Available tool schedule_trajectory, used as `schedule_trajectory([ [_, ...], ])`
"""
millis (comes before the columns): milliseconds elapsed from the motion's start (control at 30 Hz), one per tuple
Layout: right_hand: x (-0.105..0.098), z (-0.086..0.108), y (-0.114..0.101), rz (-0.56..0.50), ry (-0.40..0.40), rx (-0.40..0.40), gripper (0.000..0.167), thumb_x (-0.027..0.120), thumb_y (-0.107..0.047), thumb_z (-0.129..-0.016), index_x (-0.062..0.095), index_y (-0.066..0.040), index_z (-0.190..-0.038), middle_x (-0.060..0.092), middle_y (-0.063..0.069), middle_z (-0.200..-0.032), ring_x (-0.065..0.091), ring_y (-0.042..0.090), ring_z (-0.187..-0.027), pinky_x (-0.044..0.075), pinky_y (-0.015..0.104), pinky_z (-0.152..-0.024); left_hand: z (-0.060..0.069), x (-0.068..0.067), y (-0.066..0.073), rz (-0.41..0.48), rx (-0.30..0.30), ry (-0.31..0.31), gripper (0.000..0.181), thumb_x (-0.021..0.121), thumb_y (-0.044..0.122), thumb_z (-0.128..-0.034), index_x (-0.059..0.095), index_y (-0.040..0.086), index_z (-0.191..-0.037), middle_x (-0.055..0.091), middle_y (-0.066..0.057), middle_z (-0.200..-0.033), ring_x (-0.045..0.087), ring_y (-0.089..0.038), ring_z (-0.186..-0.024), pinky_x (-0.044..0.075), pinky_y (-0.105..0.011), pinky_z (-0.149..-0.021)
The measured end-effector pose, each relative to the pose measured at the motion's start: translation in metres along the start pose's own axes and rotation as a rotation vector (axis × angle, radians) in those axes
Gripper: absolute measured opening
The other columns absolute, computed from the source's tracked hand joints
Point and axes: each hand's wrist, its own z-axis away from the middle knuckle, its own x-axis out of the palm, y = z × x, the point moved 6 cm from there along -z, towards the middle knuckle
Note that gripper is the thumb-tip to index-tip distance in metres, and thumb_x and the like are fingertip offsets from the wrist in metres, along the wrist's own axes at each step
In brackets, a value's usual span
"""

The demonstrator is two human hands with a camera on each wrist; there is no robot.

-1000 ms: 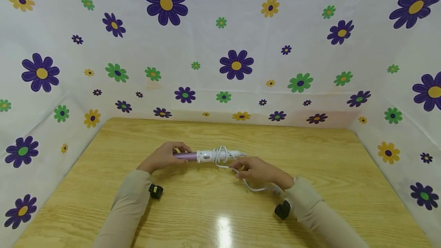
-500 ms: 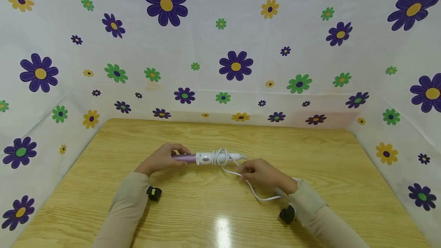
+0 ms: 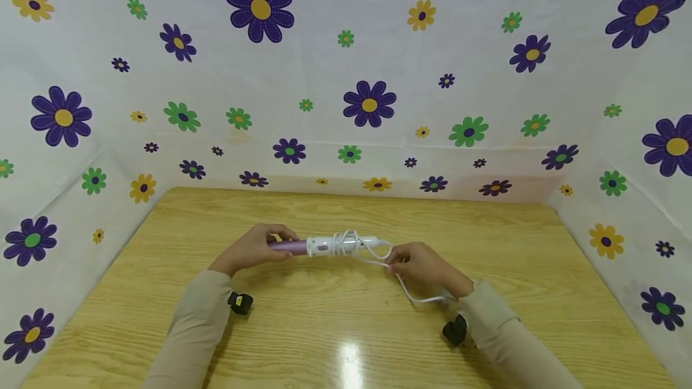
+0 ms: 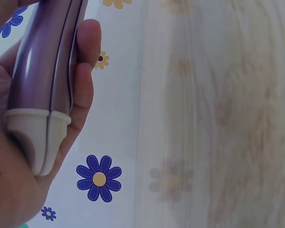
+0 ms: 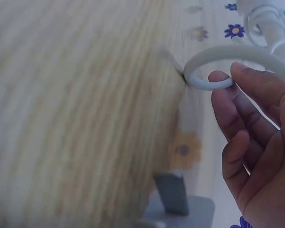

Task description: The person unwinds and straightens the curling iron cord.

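Observation:
A hair curling iron (image 3: 324, 246), with a purple barrel and a white handle, is held level above the wooden table. My left hand (image 3: 245, 251) grips the purple barrel (image 4: 40, 61); in the left wrist view its cream tip lies against the palm. Several turns of white cord (image 3: 346, 243) are wound round the handle. To the right of the handle, my right hand (image 3: 424, 266) pinches the loose cord between thumb and fingertips. In the right wrist view the cord (image 5: 227, 52) bends in a loop at the fingertips. Beyond the pinch it droops toward the right wrist, where the sleeve hides its end.
The wooden table (image 3: 303, 341) meets white cloth walls (image 3: 324, 65) printed with flowers at the back and both sides. Black wrist cameras hang below each sleeve, the left camera (image 3: 240, 303) and the right camera (image 3: 455, 330). A grey flat piece (image 5: 173, 192) shows low in the right wrist view.
My right hand has moved right, away from the handle, drawing the pinched cord with it. The left hand and the curling iron have stayed nearly in place.

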Motion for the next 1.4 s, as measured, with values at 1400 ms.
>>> schedule_trajectory([
  [1400,-0.069,0.046,-0.038,0.028,0.119,-0.081,0.012,0.063,-0.016,-0.093,0.072,-0.009,-0.098,0.071,0.008,-0.089,0.062,0.009,-0.075,0.048,0.025,-0.064,-0.002,-0.009,-0.010,-0.075,-0.026,-0.006,0.032,0.075,0.018,-0.0798,0.069,0.014,-0.111,0.066,-0.010,-0.112,0.059,-0.018,-0.085,0.050,-0.032,-0.076],
])
